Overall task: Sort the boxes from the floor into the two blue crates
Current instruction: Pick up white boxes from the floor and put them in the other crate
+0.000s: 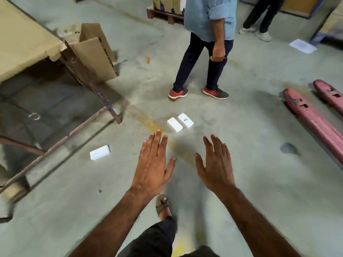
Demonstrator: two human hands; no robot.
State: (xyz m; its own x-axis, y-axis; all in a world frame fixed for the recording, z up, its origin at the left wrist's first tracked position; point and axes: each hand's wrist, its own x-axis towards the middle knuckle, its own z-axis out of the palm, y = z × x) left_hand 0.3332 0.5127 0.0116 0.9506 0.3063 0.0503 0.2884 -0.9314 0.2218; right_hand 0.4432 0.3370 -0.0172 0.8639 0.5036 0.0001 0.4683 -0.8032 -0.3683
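Reaching forward over a grey concrete floor (pixel 250 182), both of the wearer's hands are held palm-down with fingers straight and spread, carrying nothing.

Left hand (pixel 153 164): fingers fanned, above the floor, just short of a faded yellow floor stripe (pixel 146 118).
Right hand (pixel 216 164): likewise flat and fanned, just beside the left, touching nothing.

Task items — three small white boxes, all lying flat on the floor:
- plain white box (pixel 174 124), just beyond the left hand's fingertips, at the edge of the stripe;
- lettered white box (pixel 185 120), touching or nearly touching the plain one along its long side, dark print on its top face;
- lone white box (pixel 99 152), well apart to the left, near the foot of a rusty metal frame (pixel 104 101).

Other contents:
- torn cardboard sheet (pixel 24 39) over the frame at upper left, with an open brown carton (pixel 94 52) leaning beside it;
- standing person in a light blue shirt (pixel 209 15), dark trousers and red shoes (pixel 177 93), beyond the paired boxes;
- second person's legs (pixel 259 17) at upper right;
- sheet of white paper (pixel 303 45) on the floor near them;
- two red pallet-truck forks (pixel 311 123) at right;
- wearer's sandalled foot (pixel 163 205) below the hands.

The blue crates cannot be seen from this view.
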